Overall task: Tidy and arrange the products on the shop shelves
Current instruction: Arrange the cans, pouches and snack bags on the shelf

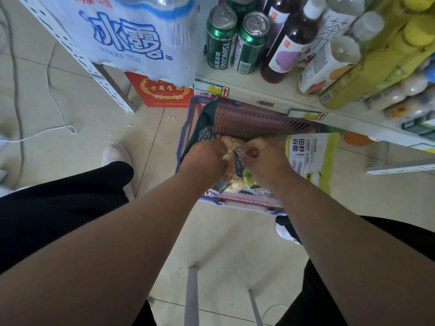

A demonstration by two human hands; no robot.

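Both hands working inside the purple slatted plastic basket [247,121], which is sitting on the floor against the white shelf edge [270,95]. Left hand [204,158] and right hand [263,158] are each pinching one clear crinkled snack packet [235,165]. Two green beer cans [221,36] are standing on the far shelf. Bare floor lies open to the left.

Both forearms bare, no sleeves visible, no watch or rings. Left hand [204,158] and right hand [263,158] ungloved. Black loose trousers [58,203] on both legs. Left shoe [115,154] pale pinkish-white, rounded toe. Right shoe [286,230] white with a black upper part, mostly hidden.
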